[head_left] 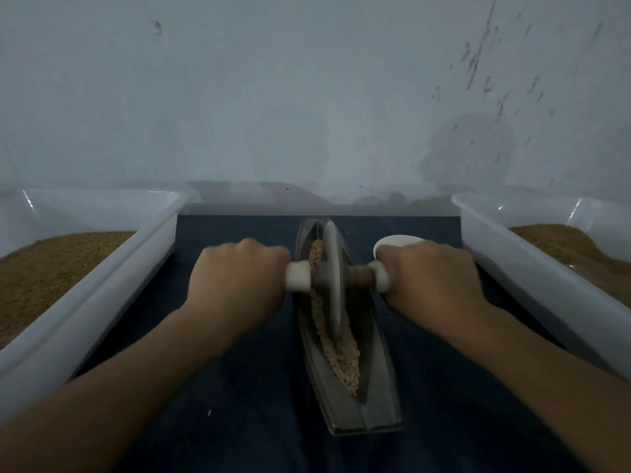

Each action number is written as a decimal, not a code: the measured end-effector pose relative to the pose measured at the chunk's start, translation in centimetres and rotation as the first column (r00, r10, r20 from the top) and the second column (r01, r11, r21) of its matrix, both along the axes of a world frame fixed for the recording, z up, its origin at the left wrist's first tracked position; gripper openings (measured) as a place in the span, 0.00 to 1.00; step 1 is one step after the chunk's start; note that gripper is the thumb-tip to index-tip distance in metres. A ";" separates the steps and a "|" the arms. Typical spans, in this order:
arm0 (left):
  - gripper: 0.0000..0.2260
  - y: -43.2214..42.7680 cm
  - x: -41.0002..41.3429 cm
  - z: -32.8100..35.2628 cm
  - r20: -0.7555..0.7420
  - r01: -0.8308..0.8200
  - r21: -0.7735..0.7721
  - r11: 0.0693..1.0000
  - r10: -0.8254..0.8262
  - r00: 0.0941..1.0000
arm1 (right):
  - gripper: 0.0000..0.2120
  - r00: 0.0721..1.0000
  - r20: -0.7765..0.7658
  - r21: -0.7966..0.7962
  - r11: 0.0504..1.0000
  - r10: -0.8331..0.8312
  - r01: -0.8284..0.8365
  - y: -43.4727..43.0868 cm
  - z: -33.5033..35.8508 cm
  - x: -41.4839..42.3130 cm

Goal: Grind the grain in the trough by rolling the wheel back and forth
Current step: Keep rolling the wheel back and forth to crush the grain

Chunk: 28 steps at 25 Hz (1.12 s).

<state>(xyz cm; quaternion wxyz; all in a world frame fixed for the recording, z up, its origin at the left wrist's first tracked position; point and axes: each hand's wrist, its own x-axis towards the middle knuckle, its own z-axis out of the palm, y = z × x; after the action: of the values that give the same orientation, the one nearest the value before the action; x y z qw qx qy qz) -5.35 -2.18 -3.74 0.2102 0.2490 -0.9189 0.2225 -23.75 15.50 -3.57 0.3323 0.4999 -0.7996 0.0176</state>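
1. Both hands are clenched on the tool. The left hand (239,278) wraps one end of the axle (358,275) and the right hand (430,278) wraps the other, knuckles up. A white end cap (298,276) shows just inside the left fist.

2. The wheel (331,278) stands upright between the two hands. Its rim sits in the groove of the trough (379,397), which runs from beyond the knuckles back toward the person's body.

3. The grain (345,356) lies along the groove. Most of it is on the near side of the hands, and a thinner strip shows just past the wheel. It looks coarse, so the grinding seems far from done.

4. The step in hand appears to be a rolling stroke. The soft blur fits that, but the direction cannot be told.

5. The next move calls for even downward pressure from both fists. The axle should stay level as the wheel is drawn through the nearer heap, so it does not ride up a side or tip the trough on the dark cloth (239,404).

6. A white tub (102,295) of brown grain stands outside the left hand, and another tub (546,291) outside the right. A small white bowl (396,241) sits just beyond the right knuckles.
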 end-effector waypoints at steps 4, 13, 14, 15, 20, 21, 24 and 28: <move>0.03 -1.8 -4.2 2.7 0.053 -0.073 0.081 0.994 0.069 0.996 | 0.09 0.953 0.285 0.073 0.994 -0.099 0.082 -4.1 1.4 -1.7; 0.21 1.3 2.4 -0.5 -0.057 0.081 -0.001 0.997 -0.081 0.995 | 0.19 0.995 -0.040 0.000 0.996 0.094 -0.094 2.6 -0.1 0.9; 0.18 1.0 1.3 -0.4 -0.031 0.025 0.014 1.000 -0.025 0.999 | 0.19 0.999 -0.022 0.027 0.999 0.041 -0.041 1.1 0.0 0.7; 0.13 0.2 -0.3 -0.3 -0.051 -0.004 0.037 0.999 0.006 0.999 | 0.18 1.000 0.019 0.028 1.000 -0.001 0.000 -0.7 0.3 0.1; 0.03 -1.3 -3.0 1.4 -0.034 -0.071 0.089 0.993 0.075 0.997 | 0.11 0.966 0.233 0.076 0.993 -0.110 0.094 -3.9 1.7 -1.2; 0.06 -0.7 -1.9 0.9 -0.053 -0.039 0.057 0.998 0.042 0.998 | 0.13 0.979 0.191 0.061 0.996 -0.068 0.058 -2.6 1.3 -0.8; 0.22 1.4 2.1 -0.4 -0.093 0.103 -0.050 0.993 -0.107 0.990 | 0.18 0.995 -0.038 -0.015 0.995 0.096 -0.096 1.9 -0.2 1.0; 0.19 1.1 1.2 -0.1 -0.017 0.041 -0.024 0.999 -0.042 0.999 | 0.17 0.999 0.005 -0.004 0.999 0.038 -0.038 1.3 -0.2 0.7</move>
<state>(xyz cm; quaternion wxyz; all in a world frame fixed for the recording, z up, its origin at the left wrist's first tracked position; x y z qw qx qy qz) -4.12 -1.06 -3.85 0.2256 0.2292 -0.9193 0.2268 -23.08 16.76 -3.80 0.3309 0.5144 -0.7907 0.0267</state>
